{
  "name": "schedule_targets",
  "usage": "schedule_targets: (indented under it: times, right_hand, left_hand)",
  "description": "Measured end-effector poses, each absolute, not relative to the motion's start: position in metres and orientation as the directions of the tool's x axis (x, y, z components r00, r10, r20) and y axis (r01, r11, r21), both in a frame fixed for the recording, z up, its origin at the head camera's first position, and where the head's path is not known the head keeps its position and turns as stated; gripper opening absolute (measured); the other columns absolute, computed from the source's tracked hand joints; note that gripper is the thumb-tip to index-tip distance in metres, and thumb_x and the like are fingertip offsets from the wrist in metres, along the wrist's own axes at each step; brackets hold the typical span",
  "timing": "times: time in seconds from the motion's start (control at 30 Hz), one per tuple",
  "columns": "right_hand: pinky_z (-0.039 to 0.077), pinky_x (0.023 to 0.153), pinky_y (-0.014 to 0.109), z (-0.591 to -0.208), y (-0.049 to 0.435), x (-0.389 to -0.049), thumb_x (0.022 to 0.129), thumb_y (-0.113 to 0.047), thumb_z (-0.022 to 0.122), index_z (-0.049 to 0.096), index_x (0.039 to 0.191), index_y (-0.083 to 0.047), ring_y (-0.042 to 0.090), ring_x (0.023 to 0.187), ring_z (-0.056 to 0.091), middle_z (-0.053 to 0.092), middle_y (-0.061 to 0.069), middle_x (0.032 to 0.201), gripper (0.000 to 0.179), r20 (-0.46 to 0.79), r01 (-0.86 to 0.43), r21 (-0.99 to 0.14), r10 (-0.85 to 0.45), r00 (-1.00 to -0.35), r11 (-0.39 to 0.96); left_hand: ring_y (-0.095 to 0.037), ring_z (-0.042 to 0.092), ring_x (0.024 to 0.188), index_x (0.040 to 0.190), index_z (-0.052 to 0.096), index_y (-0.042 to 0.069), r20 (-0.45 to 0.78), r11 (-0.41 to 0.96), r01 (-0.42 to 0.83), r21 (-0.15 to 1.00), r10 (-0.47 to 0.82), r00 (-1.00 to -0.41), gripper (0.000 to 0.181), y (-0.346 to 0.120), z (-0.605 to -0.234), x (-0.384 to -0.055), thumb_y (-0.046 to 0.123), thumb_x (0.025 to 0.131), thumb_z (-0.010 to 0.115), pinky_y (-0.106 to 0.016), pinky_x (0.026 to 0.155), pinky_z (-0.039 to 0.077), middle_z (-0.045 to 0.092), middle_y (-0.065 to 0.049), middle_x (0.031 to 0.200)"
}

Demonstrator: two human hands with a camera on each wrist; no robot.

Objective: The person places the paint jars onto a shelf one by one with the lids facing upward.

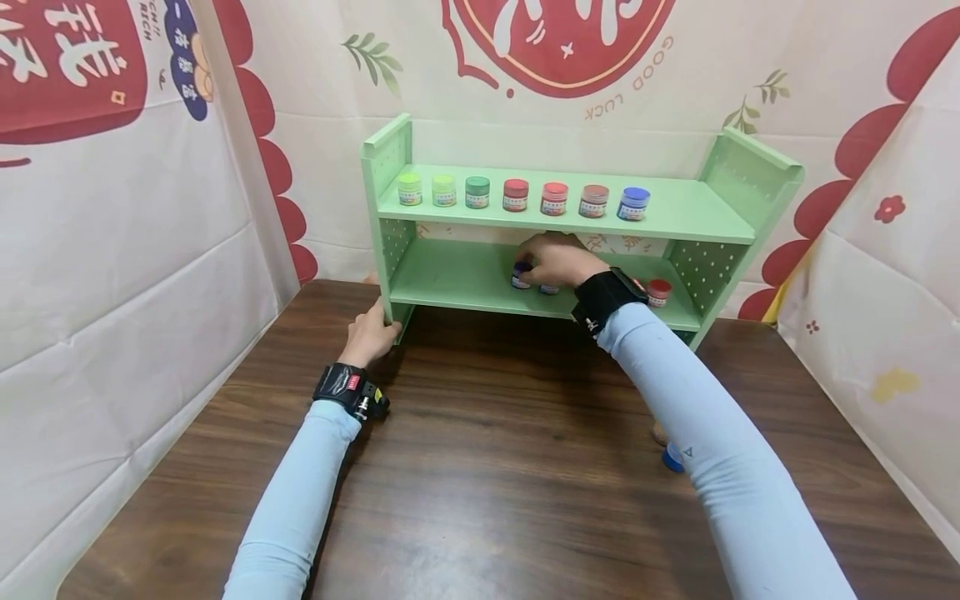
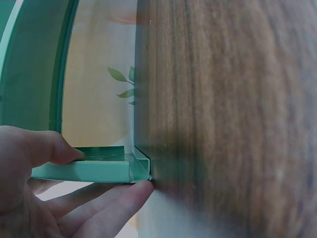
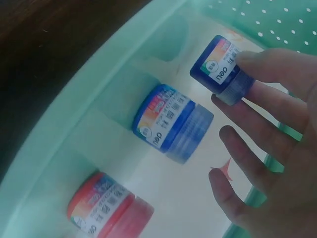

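My right hand (image 1: 561, 260) reaches over the lower shelf of a green two-tier rack (image 1: 450, 300). Between thumb and fingers it pinches a dark blue paint jar (image 3: 218, 64), tilted in the right wrist view; its other fingers are spread. Beside this jar on the same shelf are a blue paint jar (image 3: 166, 119) and a red paint jar (image 3: 106, 206). At the rack's lower left, my left hand (image 1: 369, 333) grips the foot of the side panel, its thumb (image 2: 64, 148) over the green edge and its fingers beneath.
A row of paint jars lines the upper shelf, from a yellow-green jar (image 1: 409, 189) to a blue jar (image 1: 633, 203). A blue-capped jar (image 1: 673, 457) lies partly behind my right forearm on the brown table (image 1: 480, 467). Printed cloth (image 1: 322, 183) hangs behind and at both sides.
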State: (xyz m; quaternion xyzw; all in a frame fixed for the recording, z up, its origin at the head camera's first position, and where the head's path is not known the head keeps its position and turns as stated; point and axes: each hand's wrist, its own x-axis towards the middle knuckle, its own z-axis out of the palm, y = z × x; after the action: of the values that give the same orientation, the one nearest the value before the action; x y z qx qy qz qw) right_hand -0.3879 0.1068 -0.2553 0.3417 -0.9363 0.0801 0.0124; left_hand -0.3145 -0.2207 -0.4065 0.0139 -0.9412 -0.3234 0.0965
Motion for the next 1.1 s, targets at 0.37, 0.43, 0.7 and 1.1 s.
schedule_targets:
  times: [0.37, 0.43, 0.7, 1.1]
  right_hand:
    - [0.046, 0.086, 0.046, -0.259, 0.102, -0.387, 0.091, -0.025, 0.075, 0.075, 0.115, -0.012, 0.028, 0.096, 0.056, 0.070, 0.009, 0.111, 0.027, 0.042, -0.588, -0.118, -0.588, -0.808, 0.800]
    - [0.047, 0.088, 0.048, -0.259, 0.102, -0.387, 0.090, -0.024, 0.076, 0.075, 0.116, -0.012, 0.028, 0.099, 0.058, 0.070, 0.010, 0.113, 0.029, 0.040, -0.581, -0.123, -0.581, -0.813, 0.805]
    - [0.049, 0.100, 0.050, -0.260, 0.106, -0.385, 0.092, -0.025, 0.073, 0.066, 0.132, -0.009, 0.031, 0.117, 0.061, 0.067, 0.014, 0.127, 0.044, 0.061, -0.576, -0.179, -0.575, -0.816, 0.798]
    - [0.053, 0.087, 0.047, -0.264, 0.164, -0.335, 0.094, -0.012, 0.067, 0.072, 0.109, -0.007, 0.031, 0.100, 0.067, 0.073, 0.013, 0.105, 0.017, 0.339, -0.640, -0.205, -0.560, -0.756, 0.741]
  left_hand:
    - [-0.046, 0.066, 0.114, 0.142, 0.050, 0.006, 0.166, 0.783, 0.040, 0.621, -0.081, -0.983, 0.046, -0.217, -0.405, -0.315, 0.021, 0.099, 0.055, -0.061, 0.101, 0.048, 0.069, -0.025, 0.121]
    - [-0.047, 0.066, 0.114, 0.142, 0.050, 0.006, 0.168, 0.784, 0.041, 0.620, -0.082, -0.982, 0.046, -0.217, -0.405, -0.315, 0.021, 0.099, 0.055, -0.062, 0.101, 0.047, 0.069, -0.025, 0.122]
    - [-0.047, 0.065, 0.114, 0.143, 0.049, 0.007, 0.156, 0.781, 0.033, 0.624, -0.083, -0.984, 0.047, -0.216, -0.408, -0.314, 0.021, 0.099, 0.055, -0.061, 0.100, 0.048, 0.069, -0.025, 0.123]
    - [-0.048, 0.065, 0.113, 0.141, 0.049, 0.007, 0.155, 0.779, 0.029, 0.627, -0.088, -0.984, 0.045, -0.221, -0.404, -0.312, 0.021, 0.100, 0.055, -0.062, 0.098, 0.048, 0.068, -0.025, 0.123]
